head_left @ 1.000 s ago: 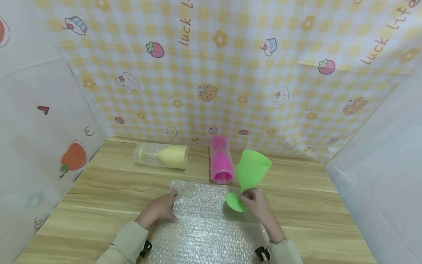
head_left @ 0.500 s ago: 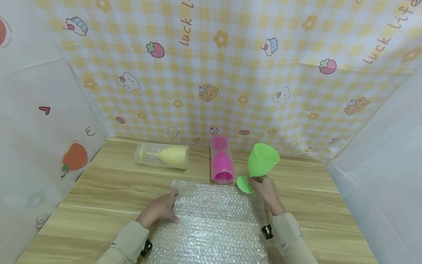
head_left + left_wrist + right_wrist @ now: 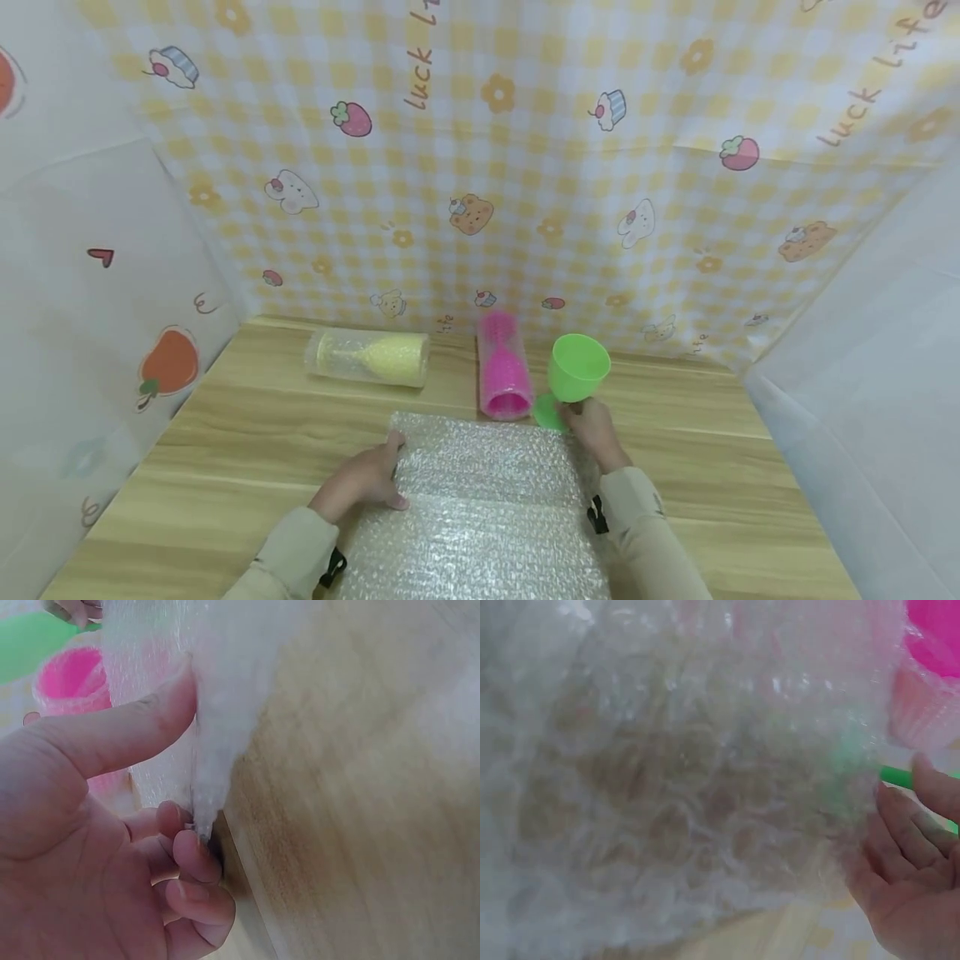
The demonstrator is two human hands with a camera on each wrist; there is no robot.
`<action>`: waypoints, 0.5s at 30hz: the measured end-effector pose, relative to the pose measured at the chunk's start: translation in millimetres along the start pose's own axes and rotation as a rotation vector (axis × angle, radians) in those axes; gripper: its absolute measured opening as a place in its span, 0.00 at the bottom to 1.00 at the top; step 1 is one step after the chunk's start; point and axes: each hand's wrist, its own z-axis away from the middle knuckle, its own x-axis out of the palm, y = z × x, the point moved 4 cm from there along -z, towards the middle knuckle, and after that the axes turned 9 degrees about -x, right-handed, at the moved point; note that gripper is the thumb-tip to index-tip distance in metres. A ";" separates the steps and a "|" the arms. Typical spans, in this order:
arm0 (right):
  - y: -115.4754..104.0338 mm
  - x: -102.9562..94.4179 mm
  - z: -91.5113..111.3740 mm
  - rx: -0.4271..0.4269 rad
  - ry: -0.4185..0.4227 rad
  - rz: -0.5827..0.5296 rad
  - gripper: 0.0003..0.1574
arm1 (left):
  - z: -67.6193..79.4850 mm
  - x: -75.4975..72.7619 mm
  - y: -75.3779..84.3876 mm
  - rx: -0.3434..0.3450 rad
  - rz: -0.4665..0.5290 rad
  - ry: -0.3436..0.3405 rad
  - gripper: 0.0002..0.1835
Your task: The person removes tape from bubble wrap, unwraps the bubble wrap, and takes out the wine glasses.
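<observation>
My right hand (image 3: 592, 433) pinches the stem of a green goblet (image 3: 577, 367) beside the back right corner of a sheet of bubble wrap (image 3: 480, 542). The goblet's bowl faces up. In the right wrist view, the bubble wrap (image 3: 667, 772) covers most of the picture and part of the goblet's green stem (image 3: 895, 777) shows by the thumb. My left hand (image 3: 363, 479) holds the sheet's left edge. From the left wrist, its thumb (image 3: 142, 727) lies along one face of the wrap while the fingertips (image 3: 196, 855) curl at the edge.
Behind the sheet lies a pink goblet (image 3: 504, 371) rolled in bubble wrap, mouth toward me. Further left, a wrapped yellow goblet (image 3: 367, 357) lies on its side. A checked cloth (image 3: 525, 167) hangs behind the wooden table (image 3: 187, 467), with white sheeting at both sides.
My right hand has carried the green goblet off the sheet toward the back, then slightly left and lower, and its bowl leans less. The left hand has stayed at the wrap's edge.
</observation>
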 end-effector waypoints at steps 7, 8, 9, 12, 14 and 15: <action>-15.2 5.1 17.3 -0.102 -0.104 0.196 0.11 | -1.0 1.6 -2.4 0.010 -0.015 0.013 0.49; -17.0 6.7 18.8 -0.140 -0.114 0.219 0.09 | -0.9 1.8 -2.4 0.012 -0.018 0.012 0.49; -19.5 8.4 19.8 -0.175 -0.124 0.230 0.09 | -1.2 2.3 -2.7 0.014 -0.020 0.011 0.49; -25.8 12.2 19.9 -0.259 -0.158 0.262 0.06 | -1.9 3.5 -3.1 0.013 -0.025 0.007 0.49; -26.9 13.1 17.1 -0.251 -0.176 0.278 0.08 | -2.3 4.2 -2.5 0.014 -0.031 0.002 0.49; -27.3 13.3 14.7 -0.235 -0.184 0.294 0.11 | -2.6 4.6 -2.2 0.014 -0.032 0.000 0.49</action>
